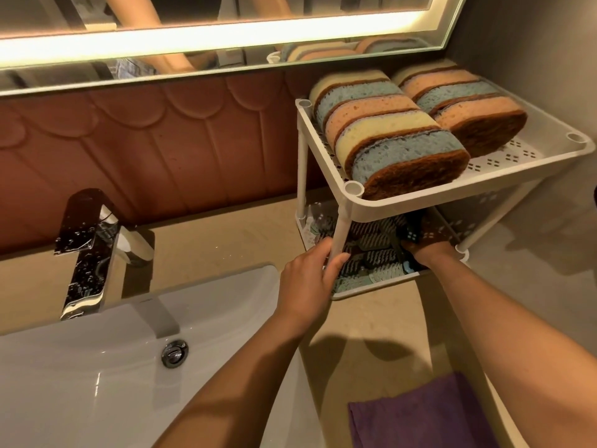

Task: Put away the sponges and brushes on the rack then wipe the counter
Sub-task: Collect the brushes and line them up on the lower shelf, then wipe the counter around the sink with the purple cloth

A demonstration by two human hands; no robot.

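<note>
Sponges (397, 134) are home: two neat rows, blue, orange and yellow, stand on edge on the top tier of the white rack (420, 202), filling most of it. Down below, the brushes (368, 253) lie on the lower tier, dark bristles and teal bodies just visible in the shadow. The left hand (307, 279) wraps thumb and fingers round the front post (340, 231), apparently bracing the rack, while the right hand (426, 244) reaches in over the brushes; its fingers are lost under the shelf, so whether they grip anything I cannot tell. Putting away looks nearly finished, perhaps a last adjustment. The wiping looks not yet begun: the purple cloth (420, 415) lies flat on the near edge of the counter (226, 234), well apart from both hands. That counter is pale beige stone, with a white sink (80, 367) and a water-spotted chrome faucet (87, 250) to the left, scalloped reddish-brown tiles (161, 150) behind, and a lit mirror (193, 14) above.
</note>
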